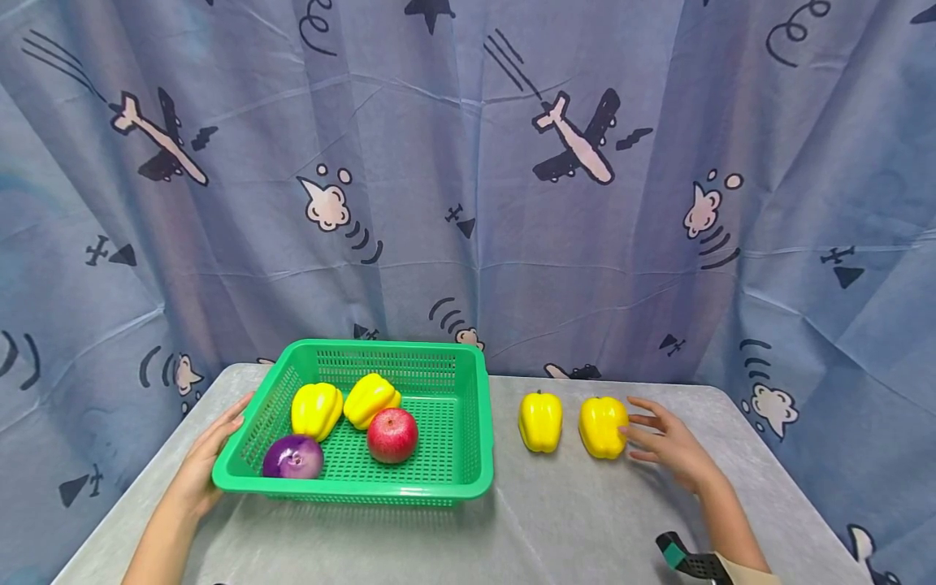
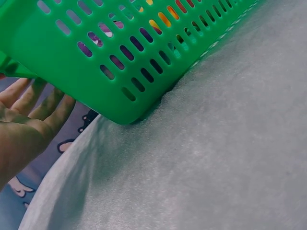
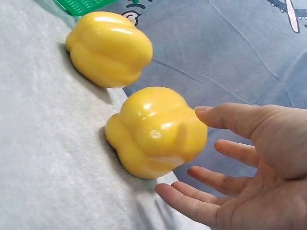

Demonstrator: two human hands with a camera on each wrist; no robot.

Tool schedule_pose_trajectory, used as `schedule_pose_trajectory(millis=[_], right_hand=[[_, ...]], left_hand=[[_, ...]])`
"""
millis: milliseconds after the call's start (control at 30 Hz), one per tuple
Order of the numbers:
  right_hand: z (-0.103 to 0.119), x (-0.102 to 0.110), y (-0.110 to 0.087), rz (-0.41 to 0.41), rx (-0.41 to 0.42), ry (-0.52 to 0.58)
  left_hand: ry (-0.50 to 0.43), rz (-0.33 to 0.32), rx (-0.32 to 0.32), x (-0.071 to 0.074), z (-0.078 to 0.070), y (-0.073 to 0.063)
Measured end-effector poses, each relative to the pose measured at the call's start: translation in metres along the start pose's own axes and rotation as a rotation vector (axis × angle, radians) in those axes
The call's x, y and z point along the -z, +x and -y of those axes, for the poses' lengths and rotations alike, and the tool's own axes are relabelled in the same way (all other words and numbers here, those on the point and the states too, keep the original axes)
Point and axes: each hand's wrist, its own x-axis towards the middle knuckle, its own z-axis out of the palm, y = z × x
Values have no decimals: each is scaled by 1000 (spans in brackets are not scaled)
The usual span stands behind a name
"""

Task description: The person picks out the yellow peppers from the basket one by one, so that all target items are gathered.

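My left hand (image 1: 202, 465) is at the left side of a green plastic basket (image 1: 380, 490), its fingers lying against the outer wall under the rim. In the left wrist view those fingers (image 2: 48, 106) are nearly straight. Inside the basket are two yellow bell peppers (image 1: 317, 411), a red apple (image 1: 392, 435) and a round purple vegetable (image 1: 293, 457). My right hand (image 1: 669, 443) is spread beside the right-hand yellow bell pepper (image 3: 158, 134) on the table, thumb tip right at its surface. Another yellow bell pepper (image 1: 540, 422) stands just left of it.
A grey cloth-covered table (image 1: 556, 520) carries everything. Behind it and at both sides hangs a blue curtain (image 1: 409, 187) printed with airplanes, close to the table's back edge. A dark strap (image 1: 691, 559) is around my right wrist.
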Motion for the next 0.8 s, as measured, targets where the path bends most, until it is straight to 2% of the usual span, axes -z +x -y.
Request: schedule_pose_trajectory(millis=[367,800], right_hand=[[13,7,-10,-7,30,-21],[31,6,-19,-15,59,-65]], left_hand=[[-7,0,-1,-1,-1,0],[-12,-34,4,-3,-4,0]])
